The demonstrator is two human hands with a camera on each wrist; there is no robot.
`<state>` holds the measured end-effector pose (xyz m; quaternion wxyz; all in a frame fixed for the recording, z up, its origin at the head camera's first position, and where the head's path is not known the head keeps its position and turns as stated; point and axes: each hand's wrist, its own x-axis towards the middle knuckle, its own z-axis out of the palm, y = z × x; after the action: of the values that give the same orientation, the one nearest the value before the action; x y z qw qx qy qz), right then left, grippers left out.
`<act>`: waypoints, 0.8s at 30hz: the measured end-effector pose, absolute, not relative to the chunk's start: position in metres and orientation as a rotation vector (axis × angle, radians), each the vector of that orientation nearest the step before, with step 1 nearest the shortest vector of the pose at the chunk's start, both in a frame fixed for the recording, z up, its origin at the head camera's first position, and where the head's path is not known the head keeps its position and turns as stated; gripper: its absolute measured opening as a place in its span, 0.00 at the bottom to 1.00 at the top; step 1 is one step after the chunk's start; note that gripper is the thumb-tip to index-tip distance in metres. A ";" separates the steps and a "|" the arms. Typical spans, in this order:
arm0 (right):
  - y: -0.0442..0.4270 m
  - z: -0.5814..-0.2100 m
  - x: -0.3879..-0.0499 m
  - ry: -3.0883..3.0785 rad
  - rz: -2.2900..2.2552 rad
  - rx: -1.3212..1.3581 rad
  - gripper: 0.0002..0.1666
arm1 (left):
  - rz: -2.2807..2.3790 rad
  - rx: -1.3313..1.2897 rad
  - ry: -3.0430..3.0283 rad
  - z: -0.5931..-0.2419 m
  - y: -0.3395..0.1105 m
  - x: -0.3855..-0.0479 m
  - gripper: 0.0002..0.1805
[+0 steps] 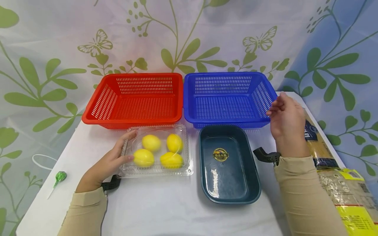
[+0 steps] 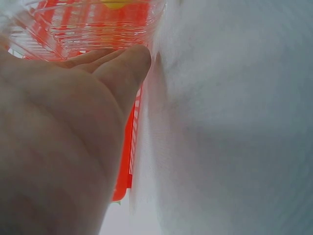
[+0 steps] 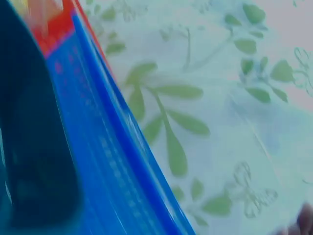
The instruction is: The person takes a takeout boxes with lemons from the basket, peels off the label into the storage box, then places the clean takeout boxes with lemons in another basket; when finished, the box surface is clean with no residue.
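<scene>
A clear plastic box [image 1: 189, 164] with several yellow lemons [image 1: 151, 143] inside lies in front of the red basket [image 1: 133, 121]. My left hand [image 1: 107, 164] touches the box's left side, its thumb and fingers extended against it. In the left wrist view the left hand [image 2: 68, 122] lies beside the see-through wall of the box [image 2: 98, 32]. My right hand [image 1: 287, 123] is raised at the right end of the blue basket [image 1: 227, 124], with loosely bent fingers and nothing visible in them. Only blurred fingertips [image 3: 305, 220] of it show in the right wrist view.
A dark teal tray [image 1: 230, 173] with a gold label stands before the blue basket. Packaged goods, a brown bag [image 1: 320, 150] and a yellow-and-clear bag [image 1: 351, 203], lie along the right edge. A green lollipop [image 1: 61, 176] lies at the left. Patterned curtain [image 1: 206, 32] hangs behind.
</scene>
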<state>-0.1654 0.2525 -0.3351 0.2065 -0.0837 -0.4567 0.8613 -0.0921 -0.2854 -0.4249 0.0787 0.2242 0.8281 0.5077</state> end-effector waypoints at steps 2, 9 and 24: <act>0.263 -0.337 -0.169 -1.330 2.196 -0.358 0.13 | 1.522 0.674 2.479 -0.426 -0.285 -0.092 0.43; 0.285 -0.354 -0.178 -1.495 1.958 -0.647 0.15 | 1.529 0.685 2.478 -0.426 -0.286 -0.091 0.44; 0.281 -0.387 -0.192 -1.334 2.357 -0.675 0.27 | 1.502 0.662 2.501 -0.423 -0.285 -0.089 0.43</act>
<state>-0.1921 0.2813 -0.3872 0.1744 -0.2381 -0.4708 0.8314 -0.0893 -0.2848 -0.4229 0.0750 0.2206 0.8338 0.5006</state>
